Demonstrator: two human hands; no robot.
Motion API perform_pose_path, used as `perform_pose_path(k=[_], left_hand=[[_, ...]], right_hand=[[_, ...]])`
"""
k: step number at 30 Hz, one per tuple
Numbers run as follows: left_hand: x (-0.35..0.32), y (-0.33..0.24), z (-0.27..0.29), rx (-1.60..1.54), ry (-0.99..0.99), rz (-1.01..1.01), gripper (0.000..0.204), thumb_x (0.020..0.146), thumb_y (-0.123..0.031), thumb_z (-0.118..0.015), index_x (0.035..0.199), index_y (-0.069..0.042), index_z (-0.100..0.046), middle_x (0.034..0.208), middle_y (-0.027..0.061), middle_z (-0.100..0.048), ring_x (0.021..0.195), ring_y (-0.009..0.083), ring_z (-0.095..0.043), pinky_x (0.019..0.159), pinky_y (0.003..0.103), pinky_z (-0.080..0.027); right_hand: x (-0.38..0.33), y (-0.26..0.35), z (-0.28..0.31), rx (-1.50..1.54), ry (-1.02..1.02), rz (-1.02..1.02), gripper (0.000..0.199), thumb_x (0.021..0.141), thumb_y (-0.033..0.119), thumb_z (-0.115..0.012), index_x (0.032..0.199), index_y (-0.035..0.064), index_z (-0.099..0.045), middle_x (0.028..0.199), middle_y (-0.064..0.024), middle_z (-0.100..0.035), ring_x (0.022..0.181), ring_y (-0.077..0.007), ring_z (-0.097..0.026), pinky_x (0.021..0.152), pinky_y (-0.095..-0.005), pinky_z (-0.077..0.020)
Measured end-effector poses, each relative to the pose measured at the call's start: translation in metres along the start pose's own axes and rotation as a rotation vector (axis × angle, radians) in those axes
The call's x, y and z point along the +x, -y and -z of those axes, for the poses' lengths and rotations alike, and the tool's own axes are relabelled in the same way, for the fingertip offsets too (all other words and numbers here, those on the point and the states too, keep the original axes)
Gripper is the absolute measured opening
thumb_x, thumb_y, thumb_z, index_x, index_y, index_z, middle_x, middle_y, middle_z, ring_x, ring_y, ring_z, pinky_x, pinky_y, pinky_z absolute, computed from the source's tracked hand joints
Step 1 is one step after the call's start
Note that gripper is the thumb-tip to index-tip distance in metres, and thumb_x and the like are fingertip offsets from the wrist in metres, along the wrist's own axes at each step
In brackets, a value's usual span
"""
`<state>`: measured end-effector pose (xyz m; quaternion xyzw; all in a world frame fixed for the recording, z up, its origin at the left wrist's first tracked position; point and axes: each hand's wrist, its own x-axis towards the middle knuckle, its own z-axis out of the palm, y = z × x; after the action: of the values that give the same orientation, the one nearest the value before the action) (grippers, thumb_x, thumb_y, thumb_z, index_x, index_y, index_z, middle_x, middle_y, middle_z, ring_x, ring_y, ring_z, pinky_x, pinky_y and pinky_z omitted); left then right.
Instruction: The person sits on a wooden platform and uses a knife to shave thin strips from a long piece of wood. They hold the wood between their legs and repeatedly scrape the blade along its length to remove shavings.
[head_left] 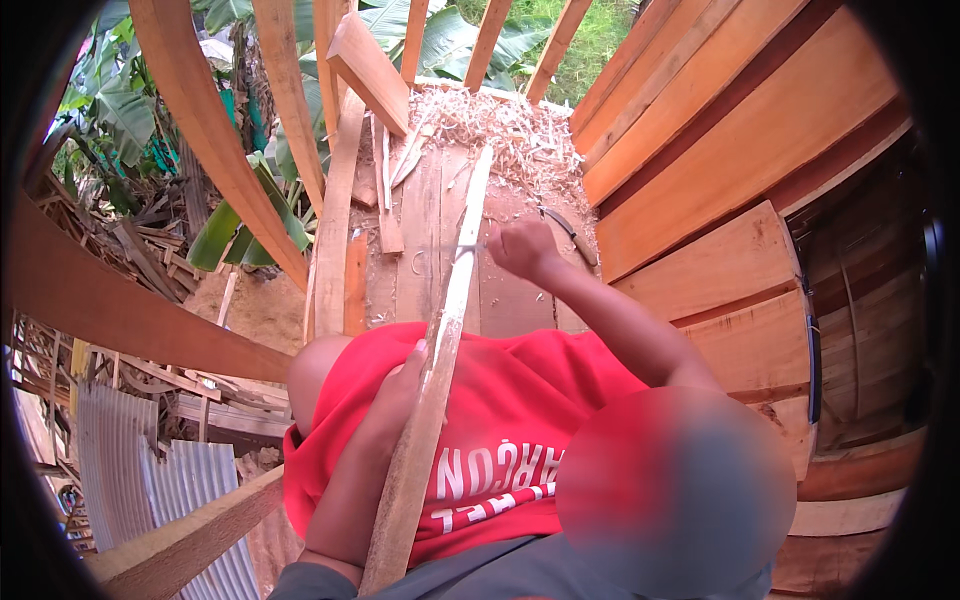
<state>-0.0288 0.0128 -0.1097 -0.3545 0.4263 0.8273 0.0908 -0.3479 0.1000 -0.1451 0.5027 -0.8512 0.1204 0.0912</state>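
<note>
A long wooden strip (411, 480) runs up the middle of the view, from my lap out over the plank floor. Its far part looks pale and bright, its near part browner. My left hand (402, 380) is closed on the strip's left edge, in front of my red shirt. Farther along, my right hand (522, 248) makes a fist just right of the strip. A thin knife blade (466, 246) reaches left from that fist and lies across the strip; its handle is hidden in my fingers. A second, curved knife (572, 236) lies on the floor beyond my right hand.
Curly wood shavings (500, 125) heap up at the far end of the plank floor (417, 280). Upright posts (285, 90) stand along the left, with a loose board (368, 75) by them. A plank wall (740, 150) closes the right. Corrugated sheets (200, 500) are at lower left.
</note>
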Motion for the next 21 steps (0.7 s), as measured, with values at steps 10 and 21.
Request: perform_pose_path(k=[10,21], left_hand=[[0.012,0.003,-0.008,0.037,0.013,0.034,0.05,0.101,-0.053,-0.051,0.104,-0.004,-0.062,0.067,0.0048,-0.06,0.047,0.0146,-0.058,0.044,0.028,-0.05],[0.017,-0.008,-0.03,0.119,0.082,0.092,0.046,0.098,-0.044,-0.061,0.116,-0.002,-0.061,0.082,0.0018,-0.065,0.059,0.0065,-0.06,0.051,0.022,-0.05]], right_hand=[[-0.027,-0.028,-0.047,0.085,-0.044,-0.131,0.056,0.098,0.031,-0.041,0.056,0.0005,-0.062,0.056,-0.0244,-0.058,0.055,-0.0452,-0.061,0.06,-0.054,-0.0521],[-0.04,-0.037,-0.052,0.15,-0.093,-0.189,0.051,0.096,0.026,-0.046,0.053,0.0018,-0.06,0.054,-0.0229,-0.058,0.05,-0.0428,-0.059,0.052,-0.0529,-0.0495]])
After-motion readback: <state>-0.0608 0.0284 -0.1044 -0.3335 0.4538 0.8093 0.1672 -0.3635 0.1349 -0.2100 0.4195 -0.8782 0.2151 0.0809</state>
